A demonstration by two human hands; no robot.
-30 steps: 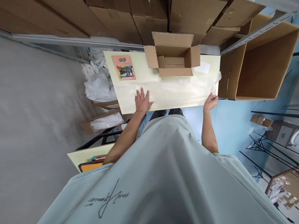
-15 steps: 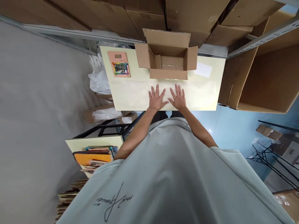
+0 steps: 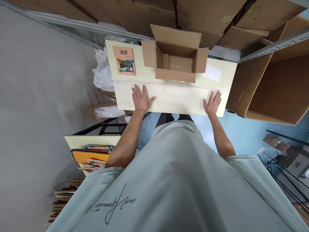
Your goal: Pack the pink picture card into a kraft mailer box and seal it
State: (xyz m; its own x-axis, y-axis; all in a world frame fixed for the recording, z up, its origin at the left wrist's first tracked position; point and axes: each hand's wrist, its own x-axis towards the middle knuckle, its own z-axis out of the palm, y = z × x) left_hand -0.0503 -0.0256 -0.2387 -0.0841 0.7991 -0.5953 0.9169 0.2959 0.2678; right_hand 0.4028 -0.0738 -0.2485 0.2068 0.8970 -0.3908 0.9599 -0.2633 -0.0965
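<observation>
A long translucent white sheet (image 3: 178, 96) lies flat across the near half of the pale yellow table (image 3: 145, 74). My left hand (image 3: 140, 100) presses flat on the sheet's left part, fingers spread. Near the sheet's right end, my right hand (image 3: 212, 103) also lies flat with fingers apart. Behind the sheet stands an open cardboard box (image 3: 175, 56) with its flaps out. A pink booklet with a rainbow-framed picture (image 3: 124, 60) lies at the table's far left, and a small white paper (image 3: 212, 73) rests to the right of the box.
Stacked cardboard boxes (image 3: 200, 16) fill the shelf behind the table. A large open carton (image 3: 275, 87) stands at the right. White plastic bags (image 3: 103, 77) pile up left of the table. A lower table with books (image 3: 93, 156) is at my left.
My hands were together at the sheet's middle half a second ago; they have slid apart to its left and right parts. One second ago my right hand gripped the sheet's right end.
</observation>
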